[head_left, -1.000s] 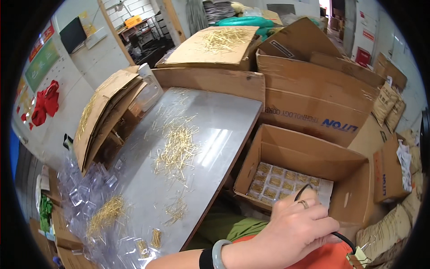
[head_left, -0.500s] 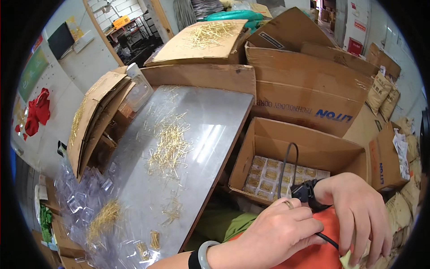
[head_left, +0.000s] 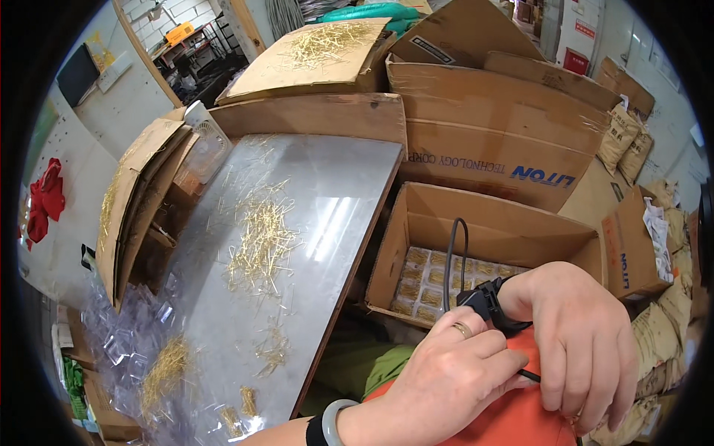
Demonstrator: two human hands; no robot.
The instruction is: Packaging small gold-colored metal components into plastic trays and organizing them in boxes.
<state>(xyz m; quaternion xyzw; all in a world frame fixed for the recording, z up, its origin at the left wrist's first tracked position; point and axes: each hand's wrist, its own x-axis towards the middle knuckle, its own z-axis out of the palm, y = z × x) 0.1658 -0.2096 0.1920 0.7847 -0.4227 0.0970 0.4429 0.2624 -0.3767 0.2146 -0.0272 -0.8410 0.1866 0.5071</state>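
Note:
My left hand (head_left: 461, 372), with a ring and a pale bangle, is closed on a thin black cable (head_left: 529, 375) beside the right wrist. The cable runs behind the fingers of my right hand (head_left: 584, 346), which hangs bent at the wrist. Its fingers point down, loosely stretched, over orange cloth (head_left: 520, 405); its thumb is hidden. A black strapped device (head_left: 487, 301) sits around the right wrist, and a black cable loop (head_left: 451, 256) rises from near it.
Left is a grey metal table (head_left: 327, 223) with loose golden wire pieces (head_left: 260, 241). Clear plastic cases (head_left: 123, 327) pile at its left edge. An open carton (head_left: 491, 215) holds packed small cases (head_left: 424, 286) beyond my hands. Brown sacks (head_left: 658, 342) stand at right.
The view has shifted, so the surroundings sit slightly further left and up. My right hand's fingers have drawn closer together, and less cable shows between the hands. The left hand still grips the cable.

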